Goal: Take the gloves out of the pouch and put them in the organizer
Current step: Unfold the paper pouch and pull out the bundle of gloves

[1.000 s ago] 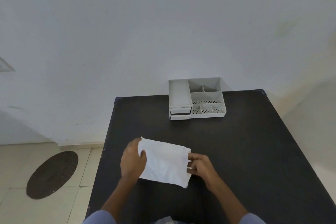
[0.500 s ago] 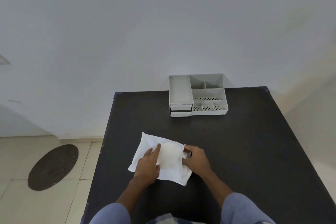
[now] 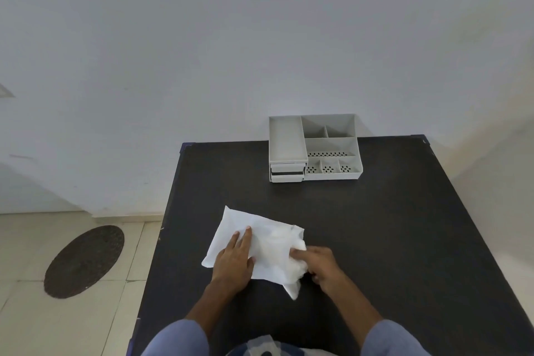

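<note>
A white pouch (image 3: 268, 240) lies flat on the black table (image 3: 375, 240) in front of me. My left hand (image 3: 234, 261) presses palm-down on its left half, fingers spread. My right hand (image 3: 320, 266) grips crumpled white glove material (image 3: 297, 272) that sticks out of the pouch's right end. How much of the gloves is out of the pouch I cannot tell. The grey organizer (image 3: 315, 147) stands at the table's far edge against the wall, with a long tray on the left, small drawers below it and several open compartments on the right.
The table's left edge drops to a tiled floor with a dark oval mat (image 3: 83, 261). A white wall rises right behind the organizer. Bare black tabletop stretches between the pouch and the organizer and to the right.
The pouch went from held up in both hands to lying on the table. My left hand moved on top of it and my right hand pulled white material out at the right end.
</note>
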